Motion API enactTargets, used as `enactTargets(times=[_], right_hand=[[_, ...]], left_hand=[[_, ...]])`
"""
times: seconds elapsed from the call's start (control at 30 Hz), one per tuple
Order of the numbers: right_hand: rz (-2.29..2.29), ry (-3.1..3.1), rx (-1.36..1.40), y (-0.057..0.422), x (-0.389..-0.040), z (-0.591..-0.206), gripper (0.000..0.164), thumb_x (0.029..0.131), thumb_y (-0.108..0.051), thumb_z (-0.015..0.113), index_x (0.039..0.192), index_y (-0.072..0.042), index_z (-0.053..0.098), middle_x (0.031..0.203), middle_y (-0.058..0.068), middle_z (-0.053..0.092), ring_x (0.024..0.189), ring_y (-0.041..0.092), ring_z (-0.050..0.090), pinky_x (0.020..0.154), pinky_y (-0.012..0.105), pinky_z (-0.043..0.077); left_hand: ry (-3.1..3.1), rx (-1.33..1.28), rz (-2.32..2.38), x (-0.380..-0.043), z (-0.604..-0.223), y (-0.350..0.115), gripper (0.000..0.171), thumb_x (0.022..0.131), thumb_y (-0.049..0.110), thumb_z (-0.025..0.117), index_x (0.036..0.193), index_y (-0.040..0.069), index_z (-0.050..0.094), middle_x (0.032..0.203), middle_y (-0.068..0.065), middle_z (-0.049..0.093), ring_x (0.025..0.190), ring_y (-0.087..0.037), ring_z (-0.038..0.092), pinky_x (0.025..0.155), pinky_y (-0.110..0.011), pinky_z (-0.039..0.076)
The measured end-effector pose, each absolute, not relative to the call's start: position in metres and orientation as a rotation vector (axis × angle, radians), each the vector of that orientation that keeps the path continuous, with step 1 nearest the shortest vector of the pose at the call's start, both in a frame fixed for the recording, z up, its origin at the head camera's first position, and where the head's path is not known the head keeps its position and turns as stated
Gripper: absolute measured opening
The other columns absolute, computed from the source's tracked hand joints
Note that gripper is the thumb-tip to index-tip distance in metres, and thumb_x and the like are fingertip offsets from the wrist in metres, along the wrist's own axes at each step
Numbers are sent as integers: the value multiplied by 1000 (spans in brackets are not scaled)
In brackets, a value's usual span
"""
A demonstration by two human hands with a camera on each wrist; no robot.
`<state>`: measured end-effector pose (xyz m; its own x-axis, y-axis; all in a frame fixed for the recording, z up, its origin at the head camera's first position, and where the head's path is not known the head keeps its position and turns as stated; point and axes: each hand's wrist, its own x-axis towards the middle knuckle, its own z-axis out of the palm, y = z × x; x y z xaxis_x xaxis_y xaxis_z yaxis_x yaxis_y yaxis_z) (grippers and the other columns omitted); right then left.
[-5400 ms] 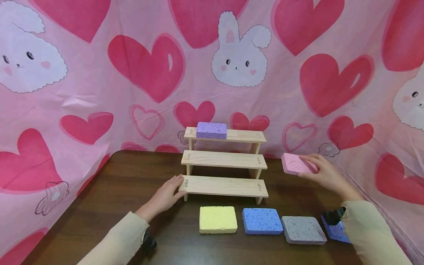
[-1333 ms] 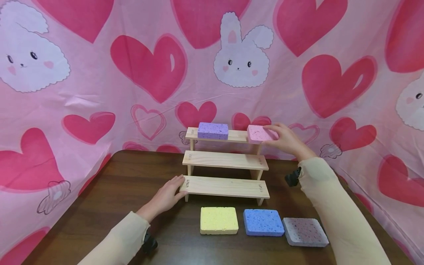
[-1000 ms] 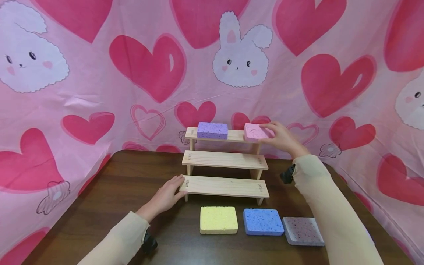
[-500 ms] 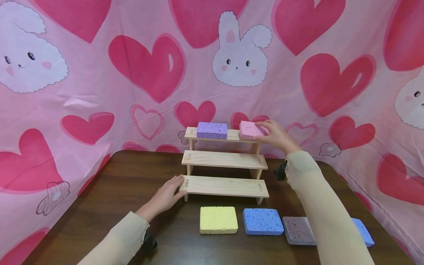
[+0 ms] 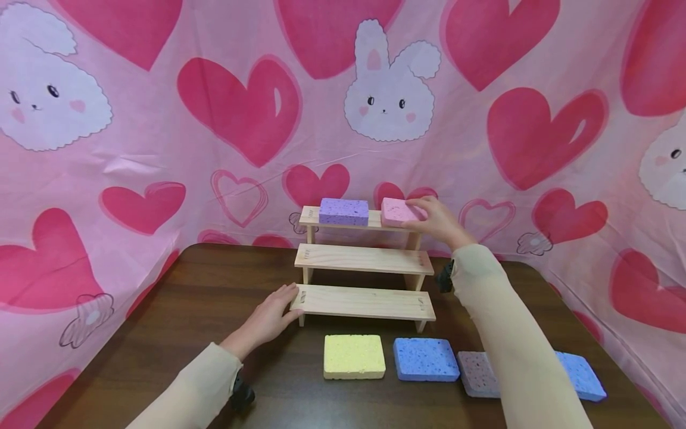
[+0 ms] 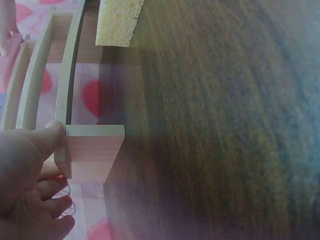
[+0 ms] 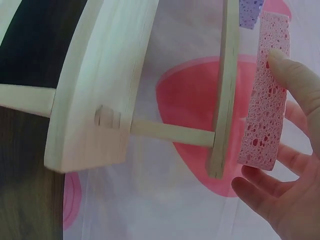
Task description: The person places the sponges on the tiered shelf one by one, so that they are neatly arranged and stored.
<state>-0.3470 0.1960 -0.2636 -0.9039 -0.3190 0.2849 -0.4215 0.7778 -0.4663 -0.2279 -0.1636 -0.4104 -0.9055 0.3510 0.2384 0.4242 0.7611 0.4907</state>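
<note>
A three-tier wooden stand (image 5: 370,301) stands on the table. My left hand (image 5: 266,320) holds the left end of its lowest step, with the thumb (image 6: 50,136) on the front edge and the fingers round the end. My right hand (image 5: 440,223) pinches a pink sponge (image 5: 393,212) at the right part of the top step. In the right wrist view the thumb lies on the sponge's near long side, and a narrow gap shows between sponge and board. A purple sponge (image 5: 343,212) lies to its left on the same step.
Before the stand, a yellow sponge (image 5: 354,356), a blue sponge (image 5: 426,359), a grey sponge (image 5: 478,374) and another blue sponge (image 5: 581,375) lie in a row on the brown table (image 5: 177,333). My right sleeve partly covers the last two. A pink heart-patterned cloth (image 5: 321,119) hangs behind.
My right hand has carried the pink sponge from right of the stand to its top step, then leftward toward the purple sponge. My left hand has stayed on the lowest step.
</note>
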Motion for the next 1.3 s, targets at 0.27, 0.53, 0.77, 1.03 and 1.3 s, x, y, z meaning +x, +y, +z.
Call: enactTargets(times=[0.27,0.53,0.77,1.03,1.3], right_hand=[[802,-2816,520,190,-349,-268,65,78,-29,74,133,-5,48,130,21,38,117,39,37,99,57,28],[815,-2804,498,187,-351,-269,65,78,-29,74,133,-6,48,131,21,38,116,38,37,98,57,29],[829,-2821,483,184,-354,-270,67,78,-32,74,134,-8,48,134,19,36,118,37,36,98,58,29],[821,-2820,487,181,-355,-271,64,78,-27,74,133,-6,48,132,20,37,118,35,36,99,56,29],[811,-2819,493,181,-358,-272,65,78,-28,74,134,-7,48,133,20,37,118,35,35,99,56,29]], left_hand=[[-2831,-615,-848,-228,-412,-163,54,87,18,64,131,-6,46,137,-23,40,128,-39,31,102,-52,26],[-2829,-622,-839,-229,-412,-164,56,86,19,66,131,-7,46,136,-23,41,128,-39,32,103,-51,25],[-2815,-631,-833,-230,-413,-164,54,86,18,66,130,-7,46,136,-24,41,128,-40,32,102,-52,26],[-2817,-630,-837,-229,-412,-164,54,87,19,65,130,-7,46,136,-24,41,128,-39,32,103,-52,25],[-2819,-633,-825,-229,-411,-165,54,86,18,65,130,-8,46,136,-24,41,127,-40,32,102,-52,26]])
